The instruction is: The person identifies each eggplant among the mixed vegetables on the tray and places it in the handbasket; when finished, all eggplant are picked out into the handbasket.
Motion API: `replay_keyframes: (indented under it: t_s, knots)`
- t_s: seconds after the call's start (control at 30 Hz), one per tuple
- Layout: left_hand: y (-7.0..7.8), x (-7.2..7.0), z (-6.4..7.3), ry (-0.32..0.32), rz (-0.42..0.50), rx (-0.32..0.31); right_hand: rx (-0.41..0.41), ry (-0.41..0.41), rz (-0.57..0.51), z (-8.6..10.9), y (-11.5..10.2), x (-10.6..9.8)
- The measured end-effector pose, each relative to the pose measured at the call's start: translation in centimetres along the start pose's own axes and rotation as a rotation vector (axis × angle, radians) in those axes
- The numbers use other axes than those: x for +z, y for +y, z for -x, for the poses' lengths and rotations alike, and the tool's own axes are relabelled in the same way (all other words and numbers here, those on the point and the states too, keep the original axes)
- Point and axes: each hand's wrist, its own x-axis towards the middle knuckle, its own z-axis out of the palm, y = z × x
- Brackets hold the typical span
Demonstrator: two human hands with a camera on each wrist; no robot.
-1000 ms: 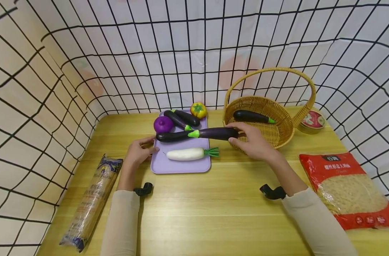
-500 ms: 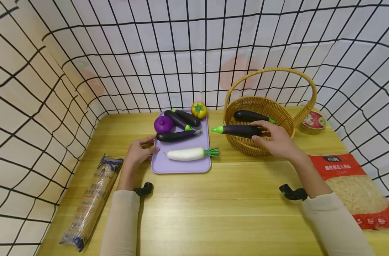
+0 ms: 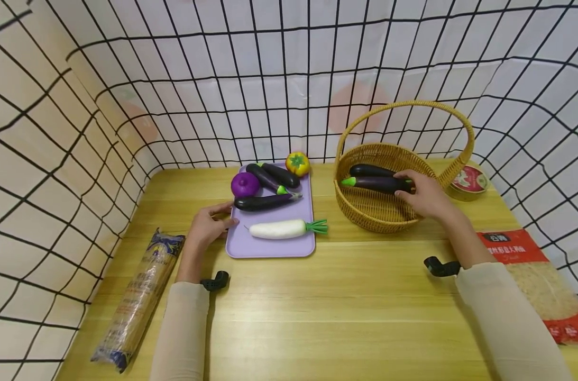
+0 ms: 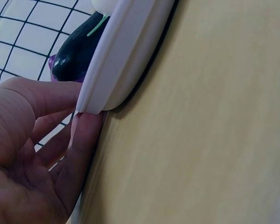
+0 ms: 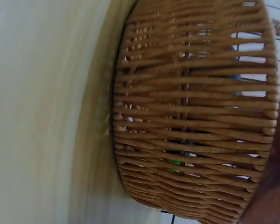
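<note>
Having moved from over the basket's near-left rim half a second ago, a dark purple eggplant (image 3: 375, 183) is now sitting lower inside the wicker basket (image 3: 365, 214) on the right, its bright green cap pointing left. The person's right hand (image 3: 425, 196) is gripping its right end, thumb and fingers clamped round it; whether the eggplant is touching the basket's floor, I cannot tell. Just beyond it, a second eggplant (image 3: 365, 170) is lying in the same basket.

On the left, the left hand (image 3: 208, 225) is pinching the left edge of a lilac tray (image 3: 269, 248). Nearest on that tray, a white radish (image 3: 276, 229) is lying sideways, its green leaves overhanging the right edge. Behind it, three more eggplants (image 3: 260, 203) are lying beside a purple onion (image 3: 245, 184) on the left, with a yellow pepper (image 3: 297, 164) occupying the far right corner.

A round tin (image 3: 468, 182) is standing just right of the basket, a red pasta bag (image 3: 546, 280) is lying nearer on the right, and a long spaghetti packet (image 3: 141, 296) is lying near left.
</note>
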Motion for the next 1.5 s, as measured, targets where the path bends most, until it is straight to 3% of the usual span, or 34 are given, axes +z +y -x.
replay_keyframes:
  t_s: [0.43, 0.73, 0.9, 1.13, 1.5]
  knots:
    - [0.0, 0.5, 0.0, -0.005, 0.012, 0.007, 0.062, -0.087, 0.119, -2.7, 1.0, 0.0]
    - [0.0, 0.7, 0.0, -0.003, 0.024, 0.004, 0.062, -0.074, 0.121, -2.5, 0.8, -0.1]
    - [-0.1, 0.6, 0.0, -0.007, 0.021, 0.001, 0.052, -0.005, 0.107, -1.9, 0.5, -0.3]
    - [0.0, 0.3, -0.1, -0.007, 0.009, -0.001, 0.023, 0.088, -0.030, 0.0, -1.3, 0.0]
    - [0.0, 0.1, 0.0, -0.002, 0.009, 0.014, -0.107, 0.087, -0.261, 1.8, -6.2, 3.0]
